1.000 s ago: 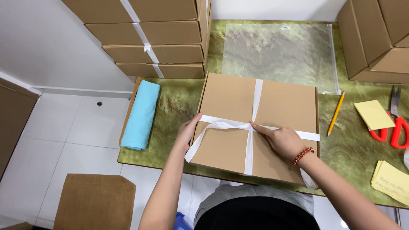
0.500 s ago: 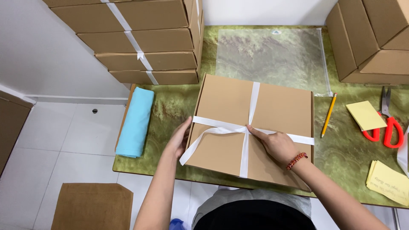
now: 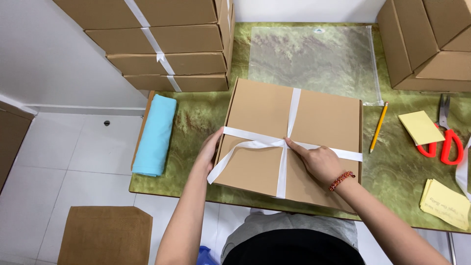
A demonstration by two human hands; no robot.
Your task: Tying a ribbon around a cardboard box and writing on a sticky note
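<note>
Here the right hand [image 3: 321, 164] lies on the lid of the flat cardboard box [image 3: 294, 142], its forefinger stretched out and pressing down on the spot where the white ribbon [image 3: 289, 142] crosses itself; the other fingers are loosely curled. The left hand [image 3: 210, 153] cups the box's left edge, fingers bent around the side where a loose ribbon end hangs down slantwise (whether it actually pinches that end I cannot tell, since the fingertips are hidden behind the edge). The box sits near the front of the green mottled table [image 3: 206, 115], square to the person.

To do this well, I judge the forefinger should keep firm pressure on the crossing so the bands do not slacken, while the loose end is drawn taut and flat, without twisting.

Further out: a rolled light-blue cloth [image 3: 156, 133] to the left, a stack of ribboned boxes [image 3: 162, 44] behind it, a clear plastic sleeve [image 3: 314, 59], a pencil [image 3: 379, 126], yellow notes [image 3: 421, 127] and red-handled scissors [image 3: 449, 140] to the right.
</note>
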